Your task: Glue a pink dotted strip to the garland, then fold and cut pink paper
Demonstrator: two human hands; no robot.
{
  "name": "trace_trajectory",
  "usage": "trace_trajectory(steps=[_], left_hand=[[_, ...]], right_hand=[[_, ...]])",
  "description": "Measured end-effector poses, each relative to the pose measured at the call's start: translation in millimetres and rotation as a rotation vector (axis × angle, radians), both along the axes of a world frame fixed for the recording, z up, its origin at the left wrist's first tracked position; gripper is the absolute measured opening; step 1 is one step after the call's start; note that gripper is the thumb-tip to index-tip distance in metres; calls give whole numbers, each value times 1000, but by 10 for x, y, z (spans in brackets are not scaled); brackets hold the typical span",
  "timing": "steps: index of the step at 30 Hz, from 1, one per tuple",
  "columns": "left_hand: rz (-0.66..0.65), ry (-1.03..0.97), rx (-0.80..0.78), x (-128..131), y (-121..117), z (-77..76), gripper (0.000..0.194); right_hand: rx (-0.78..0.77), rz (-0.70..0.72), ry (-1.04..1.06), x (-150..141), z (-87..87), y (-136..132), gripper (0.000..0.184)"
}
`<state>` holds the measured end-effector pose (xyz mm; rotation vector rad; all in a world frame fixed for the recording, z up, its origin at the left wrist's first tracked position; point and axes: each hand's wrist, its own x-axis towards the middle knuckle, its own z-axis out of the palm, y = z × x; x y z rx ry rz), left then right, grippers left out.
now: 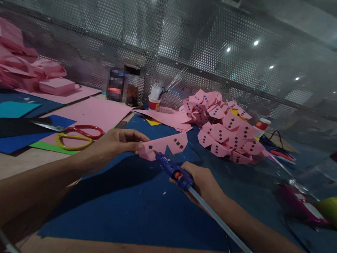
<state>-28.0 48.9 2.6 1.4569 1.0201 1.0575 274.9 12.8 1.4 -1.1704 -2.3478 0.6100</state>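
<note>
My left hand [127,141] pinches the left end of a pink paper cutout [171,144] marked with small dark squares. A notch shows in the cutout's lower edge. In my right hand [201,183] is a blue hot glue gun [172,171], its nozzle at the paper's lower left part. A long translucent glue stick [221,224] sticks out of the gun's back end. Whether the nozzle touches the paper, I cannot tell. Both hands are above a dark blue sheet [134,216] on the table.
A heap of dotted pink cutouts [226,129] lies at the back right. Scissors [76,136] with red and yellow handles rest on coloured paper at left. A red and white cup [154,101] stands behind. A second, magenta glue gun [302,204] is at right.
</note>
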Motion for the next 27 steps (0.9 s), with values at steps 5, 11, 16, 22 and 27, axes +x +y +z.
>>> trace_trajectory(steps=[5, 11, 16, 22, 27], left_hand=[[0, 12, -7, -1, -7, 2, 23], [-7, 22, 0, -3, -10, 15, 23], [-1, 7, -8, 4, -19, 28, 24], [-2, 5, -2, 7, -19, 23, 24], [11, 14, 2, 8, -13, 18, 23]], right_hand=[[5, 9, 1, -3, -35, 16, 9], [45, -9, -25, 7, -76, 36, 11], [8, -14, -27, 6, -52, 28, 9], [4, 0, -32, -2, 2, 7, 8], [-4, -11, -34, -2, -5, 12, 8]])
